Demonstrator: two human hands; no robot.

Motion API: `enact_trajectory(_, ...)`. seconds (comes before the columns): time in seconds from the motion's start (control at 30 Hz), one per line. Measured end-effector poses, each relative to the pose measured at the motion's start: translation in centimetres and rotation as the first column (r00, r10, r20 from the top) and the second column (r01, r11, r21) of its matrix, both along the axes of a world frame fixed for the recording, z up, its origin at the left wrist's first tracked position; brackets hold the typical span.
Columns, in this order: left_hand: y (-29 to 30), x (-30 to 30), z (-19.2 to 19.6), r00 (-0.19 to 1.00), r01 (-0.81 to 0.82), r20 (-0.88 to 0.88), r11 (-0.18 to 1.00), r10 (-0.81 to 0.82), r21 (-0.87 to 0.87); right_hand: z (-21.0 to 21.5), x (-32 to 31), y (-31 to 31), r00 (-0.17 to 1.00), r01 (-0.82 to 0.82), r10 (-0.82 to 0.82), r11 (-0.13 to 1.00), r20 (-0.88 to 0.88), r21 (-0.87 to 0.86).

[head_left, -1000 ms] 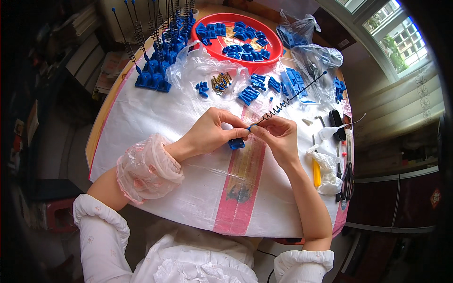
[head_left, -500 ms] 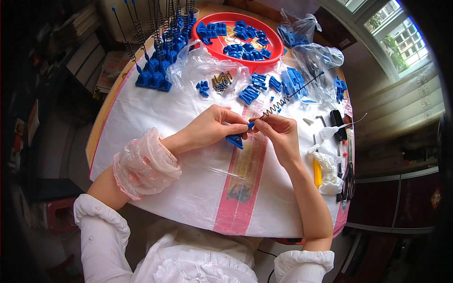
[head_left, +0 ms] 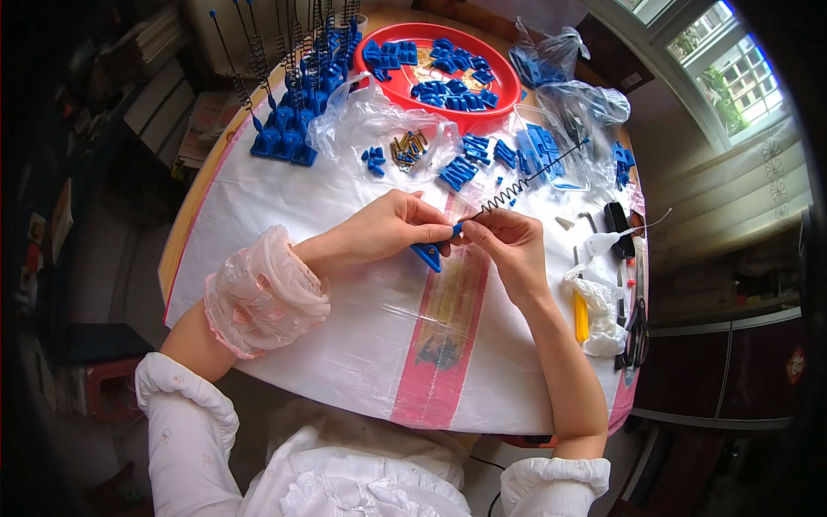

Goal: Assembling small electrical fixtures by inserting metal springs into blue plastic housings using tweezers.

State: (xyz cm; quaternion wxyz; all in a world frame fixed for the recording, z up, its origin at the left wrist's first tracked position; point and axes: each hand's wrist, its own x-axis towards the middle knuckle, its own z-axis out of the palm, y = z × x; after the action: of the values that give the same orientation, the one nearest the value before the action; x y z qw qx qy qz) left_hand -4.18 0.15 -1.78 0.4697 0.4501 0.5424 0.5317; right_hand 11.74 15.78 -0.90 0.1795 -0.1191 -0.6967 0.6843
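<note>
Blue plastic piece [head_left: 428,253] pinched in left hand [head_left: 392,228]; right hand [head_left: 508,246] grips spring rod [head_left: 517,185].

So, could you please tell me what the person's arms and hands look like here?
Both hands are bare, with no gloves. The left forearm wears a sheer, ruffled pale-pink sleeve cover gathered at the wrist; the right forearm is bare. White puffed sleeves with ruffled cuffs end near the elbows.

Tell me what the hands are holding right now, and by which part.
The left hand pinches a small blue plastic piece at its upper end. The right hand grips the near end of a black coiled spring rod, right against that piece.
</note>
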Motion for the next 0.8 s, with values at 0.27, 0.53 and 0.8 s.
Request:
enact_trajectory(0.27,-0.1,0.1,0.26,1.0,0.006,0.023,0.999,-0.005,-0.036,-0.03,0.01,-0.1,0.998,0.024,-0.025,0.999,0.065,0.024)
enact_trajectory(0.53,-0.15,0.26,0.6,0.987,-0.023,-0.161,0.999,0.017,-0.035,0.27,0.19,-0.14,0.998,0.003,-0.006,0.999,0.061,0.053)
enact_trajectory(0.8,-0.2,0.36,0.54,1.0,-0.02,0.006,1.0,0.02,-0.018,0.13,0.22,0.04,0.997,0.009,-0.012,0.999,0.076,0.04)
